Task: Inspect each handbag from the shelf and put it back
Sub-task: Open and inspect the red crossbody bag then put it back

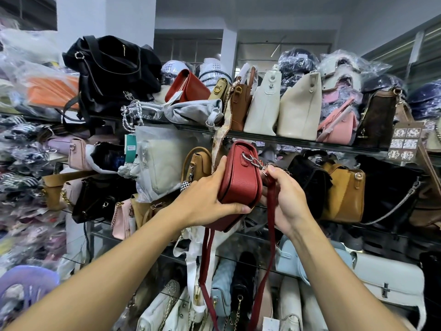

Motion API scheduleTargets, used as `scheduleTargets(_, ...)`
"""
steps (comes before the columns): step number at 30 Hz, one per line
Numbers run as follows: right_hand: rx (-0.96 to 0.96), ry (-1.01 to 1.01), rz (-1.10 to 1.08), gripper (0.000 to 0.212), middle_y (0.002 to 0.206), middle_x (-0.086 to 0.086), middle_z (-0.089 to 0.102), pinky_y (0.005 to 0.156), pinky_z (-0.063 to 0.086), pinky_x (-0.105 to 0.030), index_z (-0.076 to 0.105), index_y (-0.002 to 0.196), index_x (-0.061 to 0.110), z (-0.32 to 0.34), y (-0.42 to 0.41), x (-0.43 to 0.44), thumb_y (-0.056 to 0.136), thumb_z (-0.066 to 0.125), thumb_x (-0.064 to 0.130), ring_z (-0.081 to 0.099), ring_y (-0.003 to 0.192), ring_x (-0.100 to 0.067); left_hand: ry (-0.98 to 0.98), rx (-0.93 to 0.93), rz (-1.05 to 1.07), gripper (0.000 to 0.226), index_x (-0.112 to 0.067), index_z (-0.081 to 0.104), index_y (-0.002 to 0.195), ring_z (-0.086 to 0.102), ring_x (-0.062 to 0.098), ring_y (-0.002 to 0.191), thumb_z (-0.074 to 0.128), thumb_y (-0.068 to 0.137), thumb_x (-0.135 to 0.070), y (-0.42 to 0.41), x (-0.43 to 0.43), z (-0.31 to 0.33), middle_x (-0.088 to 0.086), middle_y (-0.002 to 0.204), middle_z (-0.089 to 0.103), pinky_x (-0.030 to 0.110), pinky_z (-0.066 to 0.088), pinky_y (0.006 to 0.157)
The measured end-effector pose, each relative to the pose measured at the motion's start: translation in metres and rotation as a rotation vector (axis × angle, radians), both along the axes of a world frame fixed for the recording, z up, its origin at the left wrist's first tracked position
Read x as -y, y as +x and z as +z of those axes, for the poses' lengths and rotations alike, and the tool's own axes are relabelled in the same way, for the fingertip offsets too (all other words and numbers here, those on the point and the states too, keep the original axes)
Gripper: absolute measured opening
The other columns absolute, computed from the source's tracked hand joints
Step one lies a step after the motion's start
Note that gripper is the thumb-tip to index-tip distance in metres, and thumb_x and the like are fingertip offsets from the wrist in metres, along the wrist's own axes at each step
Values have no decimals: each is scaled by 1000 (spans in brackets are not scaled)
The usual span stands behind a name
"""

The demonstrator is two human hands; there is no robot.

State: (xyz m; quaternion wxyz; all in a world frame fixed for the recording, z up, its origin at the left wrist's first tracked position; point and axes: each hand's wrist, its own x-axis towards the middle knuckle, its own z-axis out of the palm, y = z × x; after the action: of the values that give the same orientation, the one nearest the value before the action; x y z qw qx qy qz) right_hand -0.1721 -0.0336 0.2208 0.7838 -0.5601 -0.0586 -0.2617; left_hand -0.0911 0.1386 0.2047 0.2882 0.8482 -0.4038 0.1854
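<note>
red handbag (pixel 239 180) tight in fingers of left hand (pixel 205 199), right hand (pixel 288 199) tight on its strap (pixel 272 211), before crowded glass shelf (pixel 298 140)

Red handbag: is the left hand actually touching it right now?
Touching. The head view shows the left hand gripping the red handbag, wrapped round its left side with the thumb pressed along its lower edge.

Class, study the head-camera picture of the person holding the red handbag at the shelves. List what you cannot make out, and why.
Head view: the red handbag's broad faces, as it is seen end-on and the left hand covers one.
Head view: the strap's lower loop, cut off by the bottom edge; the right hand grips its top.
Head view: print on the green tag, too small.
Head view: wrapped goods at the left edge, blurred.
</note>
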Motion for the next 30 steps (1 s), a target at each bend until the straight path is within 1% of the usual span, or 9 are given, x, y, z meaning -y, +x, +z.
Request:
scheduleTargets(6,74,-93,58,25,72,9,61,59,43,-24,57,82,22,0,-10,-9,105,49,16,52,63,-7,-70,-343,-116,144,-50,-11,156,42,12,134,78,46,-78,-2,-7,-2,-4,136,31,32,36,116)
scheduleTargets(9,102,-243,52,26,75,10,63,63,43,-23,58,82,20,-1,-15,-13,105,50,14,54,66,-4,-313,-714,-337,112,-54,22,154,54,12,128,78,58,-69,-11,-13,6,-7,145,44,41,54,100)
scheduleTargets(13,175,-525,-24,16,87,9,68,83,46,-28,64,79,26,-8,-10,-24,95,65,26,64,91,-18,-563,-901,-391,66,-39,69,124,67,20,107,44,82,-84,-26,-12,15,-1,114,72,51,56,94)
scheduleTargets(15,201,-698,-105,13,117,18,68,112,37,-33,65,83,29,-16,-4,-31,87,68,41,54,132,-15,-652,-958,-388,71,-33,72,120,71,26,105,34,87,-82,-29,-12,16,4,115,75,51,57,92)
scheduleTargets(18,157,-974,-233,26,168,1,25,126,15,-36,66,94,38,-29,-2,-39,78,64,58,12,157,-8,-763,-1024,-400,67,-23,76,114,68,32,115,42,90,-75,-29,-7,18,14,121,72,52,53,100)
scheduleTargets(21,171,-1161,-296,38,172,-3,-2,125,-3,-24,71,105,43,-40,-3,-47,76,63,65,-6,159,-21,-839,-1023,-404,43,-22,83,97,75,20,98,59,92,-57,-28,-3,18,10,109,77,33,62,84)
scheduleTargets(23,199,-1221,-309,50,170,1,-6,122,-9,-22,76,110,38,-44,-1,-50,74,59,69,-12,158,-24,-890,-1098,-403,49,-18,79,111,73,26,107,73,83,-56,-24,0,15,14,118,74,39,59,94)
scheduleTargets(26,255,-1323,-330,58,171,0,-1,122,-9,-23,78,114,28,-47,0,-54,76,57,66,-12,159,-26,-966,-1152,-395,74,-11,67,131,64,35,122,85,73,-53,-14,2,8,21,132,65,51,48,108)
scheduleTargets(30,324,-1347,-323,53,171,-1,17,125,3,-25,76,119,27,-44,-2,-51,78,59,57,2,160,-24,-1016,-1112,-428,46,-14,70,116,71,25,89,78,79,-40,-7,0,5,15,106,72,39,59,88)
